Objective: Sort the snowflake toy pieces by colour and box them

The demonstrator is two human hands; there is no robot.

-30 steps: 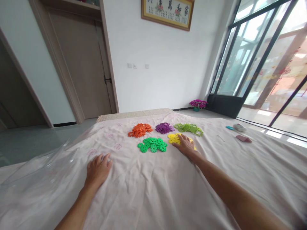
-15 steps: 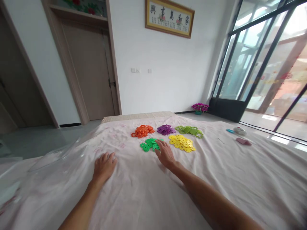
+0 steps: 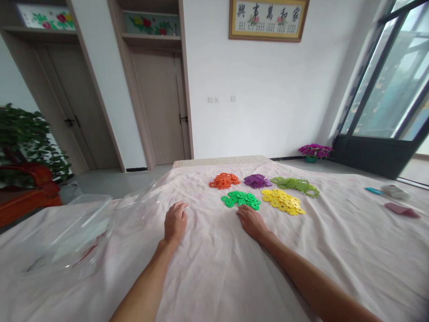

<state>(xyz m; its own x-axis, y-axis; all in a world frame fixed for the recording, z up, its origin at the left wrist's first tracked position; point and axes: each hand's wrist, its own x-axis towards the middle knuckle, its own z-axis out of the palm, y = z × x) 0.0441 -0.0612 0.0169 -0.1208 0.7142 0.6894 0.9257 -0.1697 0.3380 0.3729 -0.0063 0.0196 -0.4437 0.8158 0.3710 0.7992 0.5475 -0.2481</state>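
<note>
Green pile (image 3: 241,199) of flat, flower-shaped pieces, lying on a pale cloth (image 3: 214,268) directly in front of us. Our right hand (image 3: 252,222) reaches its near edge with fingers bent; we cannot tell whether the fingertips pinch a piece or merely touch the rim. For tidy handling, we judge that low, flat fingers and light inward pressure would serve best, since the thin discs overlap and could slide apart under a hard push. The yellow pile (image 3: 284,202) lies just beside, to the right, so our strokes should run away from it lest the colours mix. Farther off we see the orange pile (image 3: 224,181), the purple pile (image 3: 257,181) and the light-green pile (image 3: 295,184) in a loose row. Our left hand (image 3: 175,222) rests on the cloth, well apart from every pile, its fingers loosely spread and nothing visible in them; it could brace the green pile's left side. Because the cloth is creased, we would press gently to avoid dragging it. Outermost: clear plastic containers (image 3: 80,232) at left, a pink scrap (image 3: 402,210) at right.
</note>
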